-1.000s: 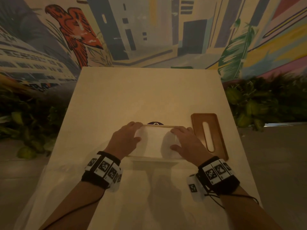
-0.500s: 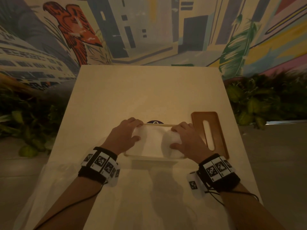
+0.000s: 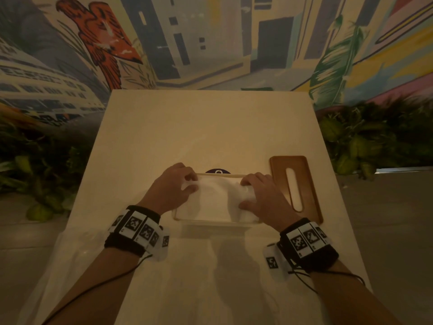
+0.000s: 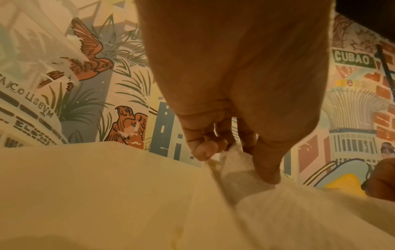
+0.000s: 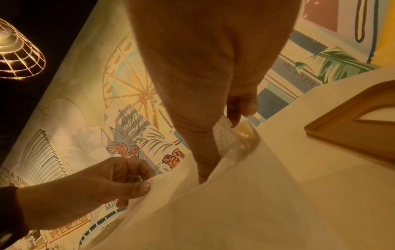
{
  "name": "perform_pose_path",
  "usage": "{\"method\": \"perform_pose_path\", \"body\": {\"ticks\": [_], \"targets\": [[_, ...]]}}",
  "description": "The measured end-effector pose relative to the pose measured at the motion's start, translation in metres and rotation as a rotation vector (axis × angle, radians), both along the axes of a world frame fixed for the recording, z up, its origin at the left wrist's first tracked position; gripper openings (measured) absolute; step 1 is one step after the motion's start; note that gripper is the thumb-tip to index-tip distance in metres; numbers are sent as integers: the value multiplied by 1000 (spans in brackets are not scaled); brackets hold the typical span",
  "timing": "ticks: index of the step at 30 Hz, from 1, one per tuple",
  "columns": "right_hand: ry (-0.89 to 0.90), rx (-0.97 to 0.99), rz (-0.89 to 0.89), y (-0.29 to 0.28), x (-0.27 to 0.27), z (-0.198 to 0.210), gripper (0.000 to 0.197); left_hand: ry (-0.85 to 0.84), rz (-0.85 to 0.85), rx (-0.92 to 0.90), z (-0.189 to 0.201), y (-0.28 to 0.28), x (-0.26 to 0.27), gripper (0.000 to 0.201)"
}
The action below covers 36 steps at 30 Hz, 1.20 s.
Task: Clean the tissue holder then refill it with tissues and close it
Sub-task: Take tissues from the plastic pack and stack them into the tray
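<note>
The tissue holder's shallow pale base (image 3: 218,222) sits mid-table in the head view, with a white stack of tissues (image 3: 215,198) lying in it. My left hand (image 3: 187,184) pinches the stack's left end between thumb and fingers. My right hand (image 3: 244,193) grips the right end, where the tissues bulge up between thumb and fingers. The left wrist view shows fingers of the left hand (image 4: 235,160) dug into the tissues (image 4: 288,211) at the holder's edge. The right wrist view has the right hand (image 5: 218,148) in the tissues (image 5: 235,211). The brown slotted lid (image 3: 307,184) lies flat to the right.
A dark round object (image 3: 218,171) peeks out behind the holder. A crinkled clear plastic wrapper (image 3: 58,266) hangs at the near left corner of the pale table (image 3: 210,127). Leafy plants flank both sides, a mural wall stands behind. The lid (image 5: 342,135) lies close beside my right hand.
Both hands went from lying flat on the stack to curling in on its ends. The tissues have bunched up at the right end and now at the left too.
</note>
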State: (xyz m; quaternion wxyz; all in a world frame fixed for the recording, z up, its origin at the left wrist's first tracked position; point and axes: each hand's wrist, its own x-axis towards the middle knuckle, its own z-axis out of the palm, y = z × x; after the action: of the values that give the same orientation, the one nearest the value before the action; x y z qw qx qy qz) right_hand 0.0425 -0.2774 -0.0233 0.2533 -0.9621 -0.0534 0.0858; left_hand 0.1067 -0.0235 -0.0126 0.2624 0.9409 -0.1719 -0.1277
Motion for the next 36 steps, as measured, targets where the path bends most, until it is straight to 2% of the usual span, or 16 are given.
{"method": "perform_pose_path", "body": {"ticks": [8,13,15,20,24,31,36], "targets": [[-21,-62,15,0,2,2,73,-75,-29,-81,0,1,-5,18],[-72,-96,174,2,9,5,79,-107,-3,-202,-6,7,-8,18],[-91,-89,219,5,14,5,73,-137,14,-241,-9,9,-9,17],[-215,-33,185,13,22,6,35,-191,50,-281,-12,12,-13,20],[-341,-32,196,11,19,3,15,-236,56,-266,-15,14,-16,19],[-428,-40,201,6,0,-12,13,-366,-58,-176,-21,21,-24,19],[-395,-28,220,6,-4,-19,11,-404,-107,-24,-22,20,-29,40]]}}
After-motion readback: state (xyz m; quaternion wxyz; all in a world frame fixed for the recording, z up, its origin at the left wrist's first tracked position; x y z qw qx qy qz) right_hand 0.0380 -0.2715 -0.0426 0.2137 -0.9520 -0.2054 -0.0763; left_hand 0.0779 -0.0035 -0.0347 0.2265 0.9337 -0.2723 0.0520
